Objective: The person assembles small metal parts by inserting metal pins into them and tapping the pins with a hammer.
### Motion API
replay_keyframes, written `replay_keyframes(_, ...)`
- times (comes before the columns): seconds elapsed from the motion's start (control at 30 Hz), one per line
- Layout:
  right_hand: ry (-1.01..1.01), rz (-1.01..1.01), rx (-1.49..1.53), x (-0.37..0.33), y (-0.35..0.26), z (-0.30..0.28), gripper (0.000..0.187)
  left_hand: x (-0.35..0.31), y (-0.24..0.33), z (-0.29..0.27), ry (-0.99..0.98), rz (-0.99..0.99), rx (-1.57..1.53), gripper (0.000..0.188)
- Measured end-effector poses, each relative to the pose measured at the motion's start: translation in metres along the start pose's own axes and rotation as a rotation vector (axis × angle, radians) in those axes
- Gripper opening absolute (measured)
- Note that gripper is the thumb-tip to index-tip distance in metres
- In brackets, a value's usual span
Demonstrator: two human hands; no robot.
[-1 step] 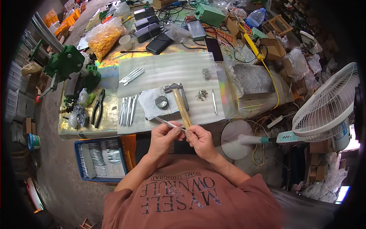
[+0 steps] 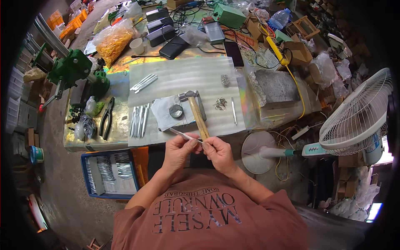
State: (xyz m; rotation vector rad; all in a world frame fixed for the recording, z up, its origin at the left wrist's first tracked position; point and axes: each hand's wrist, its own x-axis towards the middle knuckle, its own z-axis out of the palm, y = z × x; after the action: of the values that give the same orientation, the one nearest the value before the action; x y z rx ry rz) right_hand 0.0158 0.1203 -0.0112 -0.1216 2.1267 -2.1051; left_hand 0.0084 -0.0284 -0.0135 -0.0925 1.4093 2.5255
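1. The left hand (image 2: 178, 151) pinches a thin metal strip (image 2: 183, 135) between thumb and fingers, just above the table's near edge.
2. The right hand (image 2: 219, 153) closes its fingertips on the strip's other end, almost touching the left hand; the strip slants up to the left.
3. Against the earlier frame, taken at the same instant, nothing has moved: both hands and the strip hold the same pose.
4. Just beyond the hands, a wooden-handled hammer (image 2: 196, 112) lies on a white cloth (image 2: 163, 112), beside a small round disc (image 2: 176, 111).
5. Left of the cloth is a row of metal strips (image 2: 138, 121); farther left lie pliers (image 2: 107, 117).
6. A white fan (image 2: 358, 116) stands well to the right.
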Motion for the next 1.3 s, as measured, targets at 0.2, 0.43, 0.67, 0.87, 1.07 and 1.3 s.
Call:
replay_keyframes(0.2,0.264,-0.289,-0.619,0.043,0.008,-0.046,0.007,0.0,0.008,-0.011,0.078,0.02,0.086,0.018)
replay_keyframes(0.43,0.205,-0.397,-0.977,0.102,0.038,-0.085,0.007,-0.003,0.008,-0.019,0.091,-0.027,0.005,0.015)
replay_keyframes(0.67,0.101,-0.247,-1.316,0.109,0.052,-0.074,0.007,-0.004,0.007,-0.025,0.079,-0.036,-0.011,0.013)
replay_keyframes(0.87,-0.012,-0.207,-1.458,0.114,0.056,-0.074,0.009,-0.005,0.003,-0.024,0.087,-0.056,0.001,0.012)
replay_keyframes(1.07,0.054,-0.269,-1.126,0.108,0.05,-0.083,0.01,-0.008,-0.001,-0.028,0.093,-0.064,0.006,0.012)
replay_keyframes(1.3,0.159,-0.17,-0.624,0.1,0.035,-0.082,0.008,-0.006,-0.001,-0.026,0.082,-0.073,-0.003,0.012)
